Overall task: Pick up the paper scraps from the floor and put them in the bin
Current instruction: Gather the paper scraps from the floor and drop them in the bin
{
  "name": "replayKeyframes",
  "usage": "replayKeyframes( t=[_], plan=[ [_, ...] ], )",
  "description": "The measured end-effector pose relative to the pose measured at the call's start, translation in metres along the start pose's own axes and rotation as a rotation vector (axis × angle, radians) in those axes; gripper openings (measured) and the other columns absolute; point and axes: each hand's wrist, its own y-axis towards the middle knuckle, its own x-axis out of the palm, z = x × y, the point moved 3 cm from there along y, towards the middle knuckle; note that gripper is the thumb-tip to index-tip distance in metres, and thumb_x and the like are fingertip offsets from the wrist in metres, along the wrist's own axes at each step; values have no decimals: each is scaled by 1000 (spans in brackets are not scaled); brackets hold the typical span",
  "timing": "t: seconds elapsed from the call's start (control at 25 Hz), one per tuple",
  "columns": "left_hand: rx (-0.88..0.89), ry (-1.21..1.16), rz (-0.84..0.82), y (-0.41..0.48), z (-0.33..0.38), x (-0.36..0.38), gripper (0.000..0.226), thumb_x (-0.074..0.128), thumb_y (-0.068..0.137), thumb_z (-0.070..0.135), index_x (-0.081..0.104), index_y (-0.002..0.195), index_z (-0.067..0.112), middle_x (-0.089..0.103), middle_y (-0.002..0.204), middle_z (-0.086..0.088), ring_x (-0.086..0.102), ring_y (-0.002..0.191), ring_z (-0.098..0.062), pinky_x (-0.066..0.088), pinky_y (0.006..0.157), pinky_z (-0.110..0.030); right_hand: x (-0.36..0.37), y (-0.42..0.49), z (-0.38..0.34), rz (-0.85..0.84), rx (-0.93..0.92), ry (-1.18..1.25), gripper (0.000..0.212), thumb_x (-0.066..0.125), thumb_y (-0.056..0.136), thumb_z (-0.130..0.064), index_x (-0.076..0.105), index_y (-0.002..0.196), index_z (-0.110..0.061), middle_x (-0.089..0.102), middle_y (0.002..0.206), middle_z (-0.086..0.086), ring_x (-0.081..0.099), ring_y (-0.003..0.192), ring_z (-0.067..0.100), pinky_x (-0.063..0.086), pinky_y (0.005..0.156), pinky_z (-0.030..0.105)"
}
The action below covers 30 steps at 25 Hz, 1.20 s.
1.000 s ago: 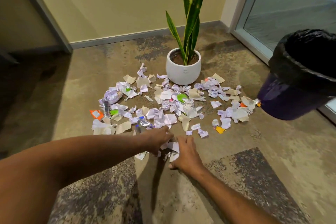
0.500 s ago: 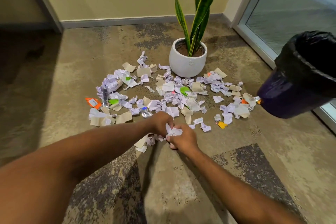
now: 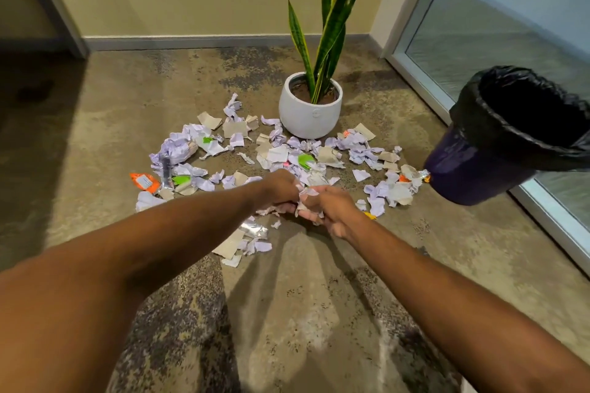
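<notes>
Several white, lilac and tan paper scraps lie scattered on the floor in front of a potted plant. My left hand and my right hand are pressed together just above the floor, and both grip a bunch of paper scraps between them. More scraps lie under and just below my hands. The bin, dark purple with a black bag lining, stands to the right, about a forearm's length from my right hand.
A white pot with a tall green plant stands behind the scraps. An orange wrapper lies at the left edge of the litter. A glass door frame runs along the right behind the bin. Bare carpet stretches toward me.
My hands have closed together around a bunch of scraps and lifted it slightly off the floor. The view has tilted upward a little.
</notes>
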Motion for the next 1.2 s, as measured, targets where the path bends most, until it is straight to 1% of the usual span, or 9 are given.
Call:
replayKeyframes(
  t=[0.2,0.32,0.44,0.52,0.72,0.8,0.92,1.12,1.2],
  plan=[
    [116,-201,40,-11,90,1,9,71,88,-3,70,88,5,72,90,-15,79,88,-30,66,88,-45,-49,-9,-83,-57,-126,-44,20,72,91,11,75,103,-5,81,106,10,78,92,23,67,65,33],
    [220,-299,84,-21,153,3,16,74,88,-4,66,82,9,68,82,-11,72,70,-19,67,66,-34,-82,-26,-148,-62,-222,-140,19,76,90,7,73,104,-4,79,108,17,77,93,26,65,59,30],
    [287,-415,150,-33,214,9,17,71,90,-7,65,83,7,65,74,-10,69,50,-13,51,38,-21,-118,-49,-210,-36,-300,-251,18,76,90,7,72,105,-2,77,112,24,81,91,34,68,64,37],
    [310,-489,165,-38,255,22,15,72,90,-5,65,87,8,68,78,-9,69,47,-8,52,42,-19,-147,-67,-247,-48,-339,-317,22,74,90,10,71,110,1,78,109,26,81,89,39,68,68,39],
    [394,-603,233,-38,354,63,12,76,90,0,67,87,7,70,74,-9,65,41,-6,52,42,-20,-219,-92,-318,-45,-408,-404,23,67,98,5,65,121,9,80,85,17,80,72,27,67,70,36],
    [410,-611,261,-29,390,83,16,70,92,-5,65,83,7,69,70,-8,64,40,-6,51,40,-20,-249,-89,-337,-60,-368,-403,14,58,104,0,62,117,5,78,71,12,78,62,24,64,63,29],
    [393,-568,293,-8,435,120,20,63,93,-8,62,80,8,64,61,-5,56,33,-4,49,38,-20,-299,-76,-353,-89,-275,-398,14,50,109,-9,61,105,-1,79,74,12,79,63,25,59,54,22],
    [298,-518,264,19,489,189,5,69,99,4,68,96,0,71,78,-14,64,38,-10,56,39,-24,-372,-39,-358,-2,-198,-405,24,50,105,-16,65,91,-4,75,72,10,73,56,22,52,44,20],
    [250,-482,258,26,498,206,24,72,96,4,67,114,-11,75,93,-26,74,54,-24,64,48,-35,-386,-27,-350,23,-162,-404,24,50,102,-17,64,88,-5,72,71,10,69,51,22,52,43,21]
  ],
)
